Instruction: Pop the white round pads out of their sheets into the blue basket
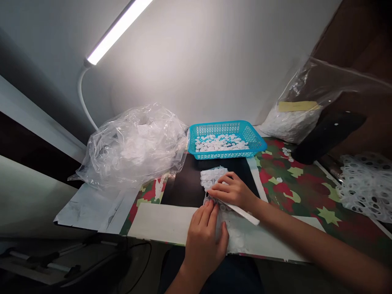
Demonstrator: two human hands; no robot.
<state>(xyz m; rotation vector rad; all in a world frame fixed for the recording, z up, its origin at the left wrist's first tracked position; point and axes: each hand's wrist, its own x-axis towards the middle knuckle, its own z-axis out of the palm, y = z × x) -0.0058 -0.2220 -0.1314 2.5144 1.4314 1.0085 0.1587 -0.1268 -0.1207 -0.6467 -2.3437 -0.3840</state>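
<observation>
A sheet of round white discs (210, 176), set in rows, lies in front of me on a dark mat. My left hand (203, 228) holds its near end, fingertips together on top and thumb to the right. Over the right side of the sheet, my right hand (234, 191) is closed with fingers bent, and a slim white stick-like tool (245, 214) sticks out under its palm toward me. The tool's working end is hidden by the fingers. Clear, crumpled plastic (237, 239) trails from the sheet toward the table's front edge.
A blue basket (226, 155) of loose white discs stands behind the mat (180, 190). A big clear bag (134, 143) is on the left, another bag (290, 122) at the back right. White perforated sheets (366, 188) lie far right; a lit lamp (119, 32) hangs above.
</observation>
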